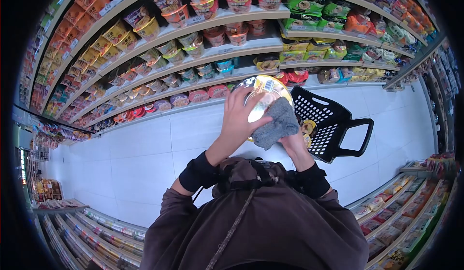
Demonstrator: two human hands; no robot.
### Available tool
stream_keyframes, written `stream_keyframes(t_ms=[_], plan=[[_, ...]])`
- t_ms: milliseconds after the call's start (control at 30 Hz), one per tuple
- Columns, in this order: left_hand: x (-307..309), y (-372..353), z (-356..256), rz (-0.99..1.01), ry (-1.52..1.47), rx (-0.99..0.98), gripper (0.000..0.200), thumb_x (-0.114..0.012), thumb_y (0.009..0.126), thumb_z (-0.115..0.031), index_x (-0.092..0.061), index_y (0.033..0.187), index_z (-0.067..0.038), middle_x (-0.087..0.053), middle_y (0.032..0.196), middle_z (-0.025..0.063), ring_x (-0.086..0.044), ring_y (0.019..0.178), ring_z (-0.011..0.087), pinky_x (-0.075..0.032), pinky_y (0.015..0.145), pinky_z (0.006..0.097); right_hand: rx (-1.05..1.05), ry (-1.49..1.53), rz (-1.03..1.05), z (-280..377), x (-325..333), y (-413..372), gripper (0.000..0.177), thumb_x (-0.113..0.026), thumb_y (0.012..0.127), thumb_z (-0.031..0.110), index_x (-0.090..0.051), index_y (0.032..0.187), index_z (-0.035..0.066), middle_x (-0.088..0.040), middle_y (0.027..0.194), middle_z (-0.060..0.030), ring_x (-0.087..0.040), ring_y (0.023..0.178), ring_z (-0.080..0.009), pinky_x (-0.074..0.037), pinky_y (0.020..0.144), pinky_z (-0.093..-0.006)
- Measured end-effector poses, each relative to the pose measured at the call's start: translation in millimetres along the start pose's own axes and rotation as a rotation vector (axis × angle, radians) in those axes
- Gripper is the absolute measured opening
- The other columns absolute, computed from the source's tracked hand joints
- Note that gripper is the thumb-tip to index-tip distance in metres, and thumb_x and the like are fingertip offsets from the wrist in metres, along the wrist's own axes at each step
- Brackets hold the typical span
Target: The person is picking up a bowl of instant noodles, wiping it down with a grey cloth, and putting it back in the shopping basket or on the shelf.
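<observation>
In front of my body I hold up a round instant noodle bowl (276,85) with a yellow rim and a shiny face bearing a barcode. My left hand (240,111) grips its left side, fingers spread over the edge and thumb pointing toward the middle. A crumpled grey cloth (274,125) lies against the lower right of the bowl. My right hand (296,146) is behind and under that cloth, closed on it; most of its fingers are hidden. Just right of my right hand, a black shopping basket (333,110) stands on the floor, with several yellow noodle bowls (307,126) inside.
Ahead, tall shelves (212,18) carry rows of noodle cups and bowls. Bagged noodles (304,4) fill the shelves at upper right. White tiled floor (140,149) runs along the aisle. Low racks of packets (401,217) stand behind me at lower right and lower left.
</observation>
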State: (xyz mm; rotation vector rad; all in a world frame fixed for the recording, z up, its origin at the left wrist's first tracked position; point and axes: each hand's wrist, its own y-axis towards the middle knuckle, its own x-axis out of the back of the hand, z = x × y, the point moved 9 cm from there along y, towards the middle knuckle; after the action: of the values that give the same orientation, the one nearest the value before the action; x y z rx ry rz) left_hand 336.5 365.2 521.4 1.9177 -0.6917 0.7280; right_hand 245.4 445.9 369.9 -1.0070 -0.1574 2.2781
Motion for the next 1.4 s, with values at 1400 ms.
stream_keyframes(t_ms=[1400], plan=[[-283.0, -34.8, 339.4, 0.57, -0.742, 0.876, 0.06, -0.06, 0.071, -0.003, -0.028, 0.122, -0.006, -0.048, 0.105, 0.0068, -0.05, 0.088, 0.0116, -0.043, 0.071, 0.0228, 0.095, -0.063, -0.855, -132.7, 247.2, 70.5, 0.05, -0.064, 0.067, 0.003, -0.039, 0.11, 0.002, -0.05, 0.099, -0.0065, -0.049, 0.087, -0.0145, -0.039, 0.078, -0.0265]])
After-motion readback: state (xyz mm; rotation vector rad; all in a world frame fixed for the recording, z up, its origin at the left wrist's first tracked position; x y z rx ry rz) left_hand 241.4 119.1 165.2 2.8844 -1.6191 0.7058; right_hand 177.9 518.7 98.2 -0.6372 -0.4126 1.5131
